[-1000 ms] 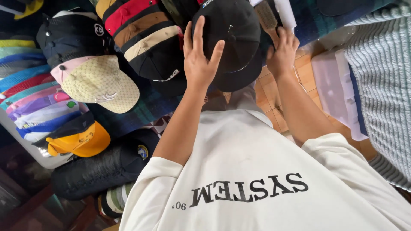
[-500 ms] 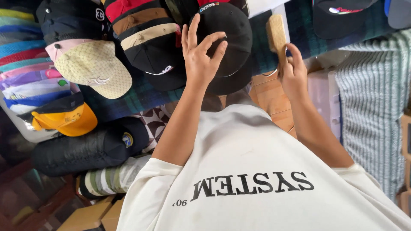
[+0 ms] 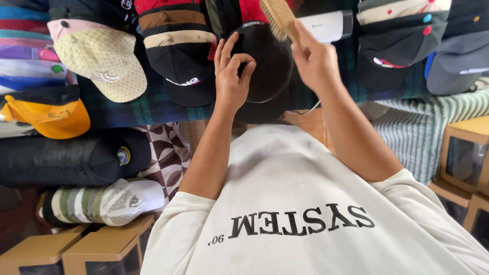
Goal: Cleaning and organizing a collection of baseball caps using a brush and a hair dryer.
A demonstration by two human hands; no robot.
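My left hand (image 3: 230, 76) grips a black cap (image 3: 267, 61) at its left side, fingers curled on the crown. My right hand (image 3: 315, 61) holds a wooden bristle brush (image 3: 277, 18) by its handle, the bristles resting against the top of the same black cap. The cap is held up in front of my chest, over a dark plaid cloth (image 3: 153, 109).
Stacks of caps lie around: a beige patterned one (image 3: 102, 63), black and brown ones (image 3: 178, 56), an orange one (image 3: 53, 117), dark ones at right (image 3: 397, 46). A white device (image 3: 326, 25) lies behind the brush. Cardboard boxes (image 3: 91, 249) and a knitted blanket (image 3: 423, 132) flank me.
My right hand has swung the brush left from beside the cap onto its crown. My left hand's fingers have curled tighter on the cap. The view has shifted.
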